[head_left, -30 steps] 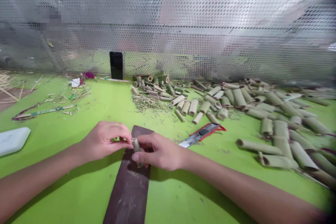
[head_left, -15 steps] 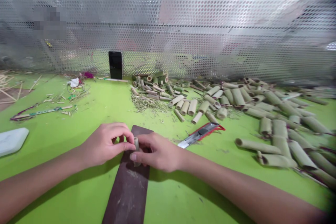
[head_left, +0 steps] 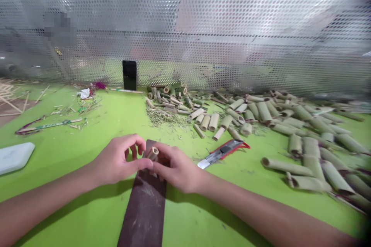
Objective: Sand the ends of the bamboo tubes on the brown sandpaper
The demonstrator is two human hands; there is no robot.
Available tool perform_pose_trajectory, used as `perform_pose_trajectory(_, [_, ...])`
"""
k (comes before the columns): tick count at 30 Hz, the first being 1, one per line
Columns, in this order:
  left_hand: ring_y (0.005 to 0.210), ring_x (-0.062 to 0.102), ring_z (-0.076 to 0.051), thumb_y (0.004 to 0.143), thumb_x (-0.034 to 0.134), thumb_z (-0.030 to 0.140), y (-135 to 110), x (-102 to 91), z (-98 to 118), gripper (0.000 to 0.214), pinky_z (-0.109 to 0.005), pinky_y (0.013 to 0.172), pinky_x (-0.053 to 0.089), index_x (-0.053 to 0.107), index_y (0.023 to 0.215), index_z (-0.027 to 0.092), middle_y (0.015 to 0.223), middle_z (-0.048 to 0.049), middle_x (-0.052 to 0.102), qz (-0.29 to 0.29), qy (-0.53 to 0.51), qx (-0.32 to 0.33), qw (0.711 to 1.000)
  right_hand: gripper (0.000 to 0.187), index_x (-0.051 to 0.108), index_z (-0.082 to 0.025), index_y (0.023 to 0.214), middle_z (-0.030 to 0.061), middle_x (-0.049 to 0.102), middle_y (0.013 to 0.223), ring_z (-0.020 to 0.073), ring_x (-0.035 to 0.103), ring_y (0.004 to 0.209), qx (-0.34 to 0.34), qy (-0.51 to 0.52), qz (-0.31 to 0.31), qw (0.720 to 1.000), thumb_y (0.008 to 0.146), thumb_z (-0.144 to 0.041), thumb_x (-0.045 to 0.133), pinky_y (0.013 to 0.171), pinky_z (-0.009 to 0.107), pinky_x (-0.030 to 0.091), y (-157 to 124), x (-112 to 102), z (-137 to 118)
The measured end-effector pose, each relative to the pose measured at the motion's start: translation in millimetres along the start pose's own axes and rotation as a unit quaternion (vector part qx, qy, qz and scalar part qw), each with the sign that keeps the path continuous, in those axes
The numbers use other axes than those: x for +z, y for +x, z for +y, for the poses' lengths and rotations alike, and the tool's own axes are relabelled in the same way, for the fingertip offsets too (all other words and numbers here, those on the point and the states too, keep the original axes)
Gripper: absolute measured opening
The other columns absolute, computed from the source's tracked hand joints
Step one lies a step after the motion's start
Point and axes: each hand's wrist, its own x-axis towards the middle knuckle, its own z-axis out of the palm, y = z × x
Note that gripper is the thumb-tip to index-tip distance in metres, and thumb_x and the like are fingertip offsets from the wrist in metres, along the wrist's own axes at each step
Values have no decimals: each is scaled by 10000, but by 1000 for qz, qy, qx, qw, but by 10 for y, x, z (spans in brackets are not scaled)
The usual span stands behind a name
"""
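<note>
A short bamboo tube (head_left: 154, 153), its hollow end facing up towards me, is held between the fingers and thumb of my right hand (head_left: 179, 170). From the left, my left hand (head_left: 120, 160) reaches to the same tube. Its thumb tip lies against or just in front of the tube, while its curled fingers stand apart from the thumb. Both hands are over a dark brown strip (head_left: 145, 208), which has pale dust on its surface and looks like sandpaper. The lower part of the tube is hidden by my fingers.
A red-and-grey utility knife (head_left: 223, 152) lies right of my hands with its blade out. Many cut bamboo tubes (head_left: 263, 112) are heaped behind and to the right, beside shavings (head_left: 165, 117). A phone (head_left: 129, 75) leans against the perforated metal screen (head_left: 185, 38). A white block (head_left: 16, 157) is at left.
The tube has tilted so that its open end shows more plainly. My left fingers have lifted off its top, and the left thumb has moved across towards the right thumb. The view has shifted slightly.
</note>
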Motion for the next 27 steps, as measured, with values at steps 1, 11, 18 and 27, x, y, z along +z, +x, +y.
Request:
perform_pose_trajectory(1, [571,532,-107,921,663,516,-8,13,3,350,-205,496,398,600,840,181,700,32,589,2,26,14,1000,140,549,-192,953,-5,632,745,115,555,579,-30,-63,34,997,950,-323,599,525,222,414,-12,17,-2])
perform_pose_trajectory(11, [604,491,-118,1040,435,343,-51,102,53,279,-244,572,339,508,818,192,702,32,544,-23,92,81,992,41,527,-198,914,16,640,703,143,555,573,-212,-332,140,909,943,-220,509,535,245,370,-52,61,88])
perform_pose_trajectory(18, [644,500,-130,1066,342,292,-24,78,-22,311,-259,606,349,500,817,192,737,17,557,-42,61,66,995,47,492,-210,896,-14,582,660,128,492,541,-188,-331,148,913,915,-226,532,511,231,329,-41,76,83])
perform_pose_trajectory(27, [603,480,-125,1064,374,360,-35,109,-71,305,-262,567,345,502,847,187,725,22,544,-30,129,150,980,80,447,-217,869,-12,573,662,133,502,553,-175,-341,134,914,919,-233,507,522,238,323,-29,70,103])
